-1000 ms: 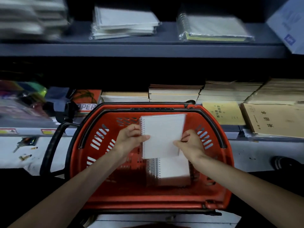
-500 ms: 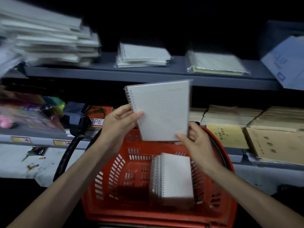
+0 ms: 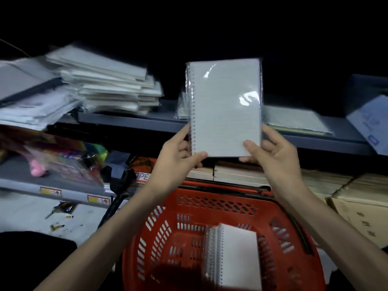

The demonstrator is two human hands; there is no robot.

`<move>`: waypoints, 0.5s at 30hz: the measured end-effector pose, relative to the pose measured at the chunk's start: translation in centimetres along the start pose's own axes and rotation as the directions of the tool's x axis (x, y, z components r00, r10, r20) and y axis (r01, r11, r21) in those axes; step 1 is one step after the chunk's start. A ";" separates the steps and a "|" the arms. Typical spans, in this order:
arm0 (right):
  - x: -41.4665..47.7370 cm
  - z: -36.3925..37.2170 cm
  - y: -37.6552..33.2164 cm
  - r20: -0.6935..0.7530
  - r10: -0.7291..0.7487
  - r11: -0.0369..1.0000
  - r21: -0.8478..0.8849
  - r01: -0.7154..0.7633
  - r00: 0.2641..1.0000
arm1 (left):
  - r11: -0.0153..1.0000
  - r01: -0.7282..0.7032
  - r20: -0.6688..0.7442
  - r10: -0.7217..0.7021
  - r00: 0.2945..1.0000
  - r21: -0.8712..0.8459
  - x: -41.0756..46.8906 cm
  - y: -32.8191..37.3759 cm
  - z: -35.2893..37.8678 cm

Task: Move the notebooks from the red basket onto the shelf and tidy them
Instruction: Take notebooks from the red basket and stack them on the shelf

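Observation:
A white spiral notebook in clear wrap is held upright in front of the dark grey shelf. My left hand grips its lower left corner by the spiral. Its lower right corner sits between the thumb and fingers of my right hand. Below, the red basket holds a stack of the same spiral notebooks at its right side. A small pile of wrapped notebooks lies on the shelf, mostly hidden behind the held one.
A tall, untidy stack of wrapped pads fills the shelf's left part, and a flat wrapped notebook lies on its right. The lower shelf carries brown exercise books and colourful toys. A tilted blue-white box sits far right.
Both hands have lifted the notebook out of the basket, up to the level of the upper shelf. The view has tilted upward with it.

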State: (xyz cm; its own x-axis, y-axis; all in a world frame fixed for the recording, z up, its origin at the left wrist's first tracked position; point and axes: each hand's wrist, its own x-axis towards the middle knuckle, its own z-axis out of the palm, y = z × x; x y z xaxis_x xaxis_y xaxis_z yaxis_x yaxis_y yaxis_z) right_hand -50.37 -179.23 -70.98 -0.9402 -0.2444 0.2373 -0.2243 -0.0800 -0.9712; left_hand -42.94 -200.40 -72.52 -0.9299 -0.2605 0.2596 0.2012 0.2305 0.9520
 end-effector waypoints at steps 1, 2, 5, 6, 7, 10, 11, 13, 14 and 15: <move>0.9 0.4 -0.7 0.001 -0.001 1.000 -0.009 0.002 1.000 | 1.000 -0.015 -0.033 0.015 0.999 -0.003 0.9 0.8 -0.2; 2.0 0.8 -1.4 -0.005 -0.009 1.000 -0.025 0.009 1.000 | 0.999 -0.034 -0.064 0.033 0.997 -0.009 2.0 1.7 -0.3; 6.1 2.3 -3.7 -0.042 -0.061 0.992 -0.110 0.056 0.997 | 0.998 -0.053 -0.159 0.056 0.986 0.018 6.0 4.1 -1.2; 7.7 2.8 -4.3 -0.045 -0.085 0.986 -0.145 0.078 0.995 | 0.999 -0.033 -0.186 0.040 0.982 0.037 7.4 4.6 -1.6; 9.3 3.2 -4.5 -0.046 -0.098 0.979 -0.185 0.088 0.994 | 0.998 0.002 -0.202 0.010 0.979 0.060 8.8 4.8 -2.1; 12.3 4.2 -3.7 -0.064 -0.066 0.855 -0.519 0.023 0.996 | 0.964 0.159 -0.218 -0.112 0.969 0.211 11.1 4.4 -3.2; 12.5 4.3 -3.0 -0.068 -0.046 0.753 -0.658 -0.010 0.997 | 0.943 0.206 -0.223 -0.149 0.963 0.260 11.2 4.0 -3.4; 11.8 4.7 -1.8 -0.058 -0.003 0.607 -0.793 -0.044 0.998 | 0.921 0.255 -0.242 -0.186 0.952 0.293 10.8 3.5 -3.5; 11.3 4.8 -1.5 -0.049 -0.013 0.580 -0.814 -0.032 0.999 | 0.918 0.251 -0.260 -0.173 0.950 0.306 10.6 3.5 -3.5; 10.8 4.8 -1.4 -0.042 -0.030 0.559 -0.829 -0.018 0.999 | 0.916 0.241 -0.279 -0.152 0.948 0.321 10.3 3.5 -3.5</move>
State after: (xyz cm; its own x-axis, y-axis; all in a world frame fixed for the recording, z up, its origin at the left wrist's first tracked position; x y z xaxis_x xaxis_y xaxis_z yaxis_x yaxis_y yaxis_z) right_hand -59.00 -186.40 -66.91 -0.9429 -0.2009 0.2656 -0.3210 0.7608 -0.5641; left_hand -50.78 -205.57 -65.98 -0.8264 -0.5436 0.1466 -0.1389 0.4491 0.8826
